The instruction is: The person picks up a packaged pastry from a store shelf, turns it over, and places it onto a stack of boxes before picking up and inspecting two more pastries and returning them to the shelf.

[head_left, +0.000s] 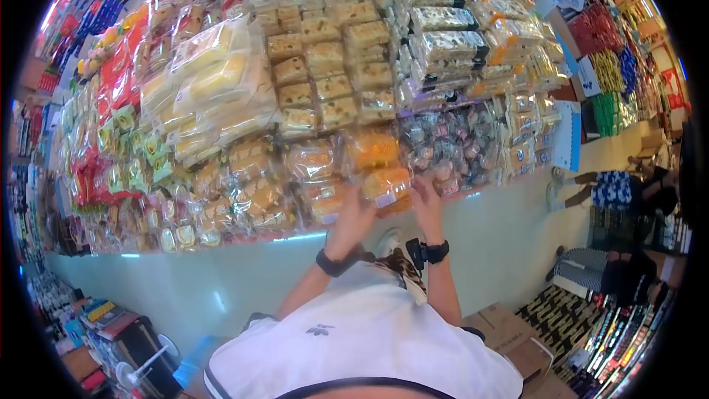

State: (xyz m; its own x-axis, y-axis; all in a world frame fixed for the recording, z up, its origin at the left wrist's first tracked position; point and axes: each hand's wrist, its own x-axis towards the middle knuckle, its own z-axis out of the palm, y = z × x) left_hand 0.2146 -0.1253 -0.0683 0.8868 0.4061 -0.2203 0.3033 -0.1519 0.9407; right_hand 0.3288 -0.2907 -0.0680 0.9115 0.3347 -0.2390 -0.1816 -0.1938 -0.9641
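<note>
At the front edge of a display piled with wrapped snacks, an orange-yellow wrapped package (387, 186) lies between my two hands. My left hand (356, 214) is at its left side, blurred, with its fingers hard to make out. My right hand (426, 198) touches its right end with fingers bent around the wrapper. Just behind it sits another orange package (373, 149). Similar clear-wrapped packages (314, 159) lie to the left, and small dark wrapped pieces (450, 140) to the right.
Further back are wrapped nut bars (325, 59), white-and-black packs (443, 18) and large pale packs (218, 77). Two people stand at the right, one in blue patterned clothing (614, 191). Cardboard boxes (506, 329) are at the lower right, a white-wheeled cart (148, 362) lower left.
</note>
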